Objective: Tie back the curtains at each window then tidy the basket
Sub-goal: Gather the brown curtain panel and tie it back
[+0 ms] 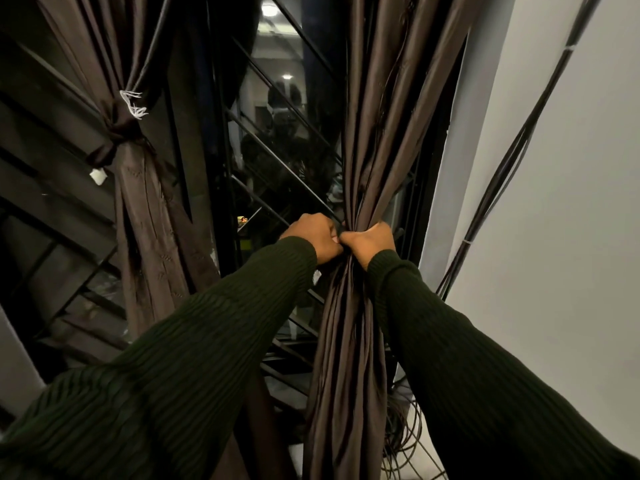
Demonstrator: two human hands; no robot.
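Observation:
A dark brown curtain [377, 133] hangs right of the window, bunched into a narrow waist at mid-height. My right hand [369, 242] grips that gathered waist with curled fingers. My left hand [313, 237] is clenched right beside it, touching it at the curtain's left edge; what its fingers pinch is hidden. On the left, a second brown curtain [138, 202] is knotted with a dark tie-back [116, 133] with frayed white threads. Both forearms wear dark green ribbed sleeves.
The dark window [273, 150] with diagonal metal bars reflects ceiling lights. A white wall [561, 202] is at the right, with a bundle of black cables [512, 161] running down it into a coil [405, 438] near the floor.

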